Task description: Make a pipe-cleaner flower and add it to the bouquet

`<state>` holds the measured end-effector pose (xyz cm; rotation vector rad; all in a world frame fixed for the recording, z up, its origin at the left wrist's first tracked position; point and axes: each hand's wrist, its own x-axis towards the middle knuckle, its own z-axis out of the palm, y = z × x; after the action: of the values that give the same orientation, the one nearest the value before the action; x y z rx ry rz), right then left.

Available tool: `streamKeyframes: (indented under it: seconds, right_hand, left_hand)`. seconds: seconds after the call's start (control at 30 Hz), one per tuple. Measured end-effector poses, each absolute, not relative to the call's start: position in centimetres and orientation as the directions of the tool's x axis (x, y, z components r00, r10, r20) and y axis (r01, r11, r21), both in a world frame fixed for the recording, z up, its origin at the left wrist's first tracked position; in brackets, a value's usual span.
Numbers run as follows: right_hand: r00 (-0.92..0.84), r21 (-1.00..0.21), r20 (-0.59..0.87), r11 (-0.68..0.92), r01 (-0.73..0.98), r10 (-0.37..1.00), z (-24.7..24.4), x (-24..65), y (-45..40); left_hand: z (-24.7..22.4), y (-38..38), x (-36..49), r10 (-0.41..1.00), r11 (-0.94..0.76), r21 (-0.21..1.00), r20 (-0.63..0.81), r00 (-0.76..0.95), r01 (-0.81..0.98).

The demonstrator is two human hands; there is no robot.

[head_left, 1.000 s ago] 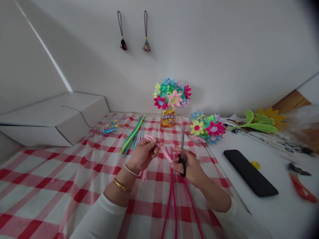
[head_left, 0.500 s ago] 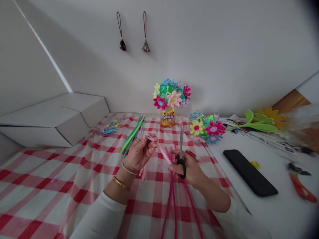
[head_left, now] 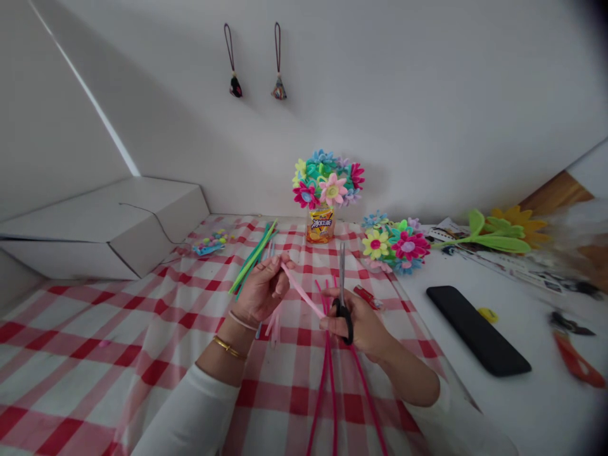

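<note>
My left hand is closed, pinching one end of a light pink pipe cleaner between thumb and fingers. The strip slants down to my right hand, whose thumb and finger grip its other end. Black-handled scissors are also held in that hand, blades pointing up and away. Several hot pink pipe cleaners lie on the cloth beneath my right hand and run toward me. Short light pink pieces rest beside my left wrist. Beyond the left hand is a bunch of green pipe cleaners.
A red-checked cloth covers the table. Pipe-cleaner flowers stand in a labelled container; another bouquet lies to its right. A black phone-like slab and orange-handled pliers lie at right, a white box at left.
The light pink pipe cleaner has straightened between my hands, and my left hand has shifted slightly left. The scissors tilt a little more to the left, still in my right hand.
</note>
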<state>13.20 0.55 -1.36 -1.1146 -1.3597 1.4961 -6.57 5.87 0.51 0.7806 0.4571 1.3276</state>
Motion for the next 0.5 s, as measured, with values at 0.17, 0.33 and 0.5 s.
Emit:
streamKeyframes:
  seconds: [0.17, 0.33, 0.5]
  right_hand:
    - [-0.194, -0.997, -0.07, -0.074, -0.012, 0.979, -1.7, 13.0, 0.7]
    - [-0.148, -0.999, -0.028, -0.032, -0.024, 0.989, -2.0, 13.1, 0.9]
    - [-0.169, -1.0, -0.01, -0.013, -0.016, 0.985, -2.4, 13.0, 1.0]
  left_hand:
    - [0.1, 5.3, -5.6, 0.971, 0.026, 0.877, 0.093, 0.222, -0.479]
    - [-0.2, 4.3, -3.5, 0.958, -0.016, 0.917, 0.128, 0.255, -0.397]
    - [0.1, 3.3, -1.9, 0.953, 0.142, 0.785, 0.057, 0.298, -0.603]
